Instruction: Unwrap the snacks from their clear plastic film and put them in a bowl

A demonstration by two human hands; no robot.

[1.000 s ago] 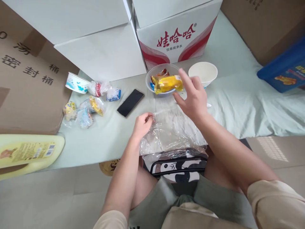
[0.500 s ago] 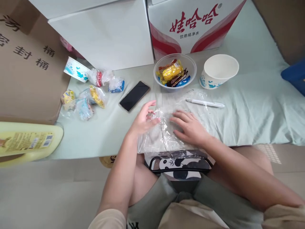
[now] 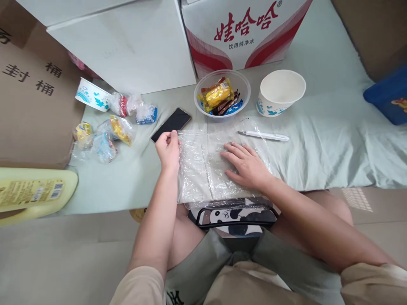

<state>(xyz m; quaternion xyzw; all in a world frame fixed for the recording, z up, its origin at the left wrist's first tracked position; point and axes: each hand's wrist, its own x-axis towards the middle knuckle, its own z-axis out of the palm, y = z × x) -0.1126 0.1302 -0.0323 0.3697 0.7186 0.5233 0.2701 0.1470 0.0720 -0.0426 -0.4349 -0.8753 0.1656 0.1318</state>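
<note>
A sheet of clear plastic film lies spread on the green cloth in front of me, its near edge hanging over the front. My left hand pinches the film's far left corner, beside a black phone that it partly covers. Flat on the right part of the film rests my right hand, fingers spread. Just beyond that hand is a white pen-shaped tool with a dark tip. Behind the film stands a clear plastic bowl of wrapped snacks, with a white paper tub to its right.
Several film-wrapped snack bundles and a tipped paper tub lie at the left. White cartons and a red-lettered box wall off the back. A yellow bottle is far left, a blue container far right.
My left hand has moved left and closed on the film's corner, and the film now lies wider and flatter. My right hand stays on the film. The whole view has shifted slightly.
</note>
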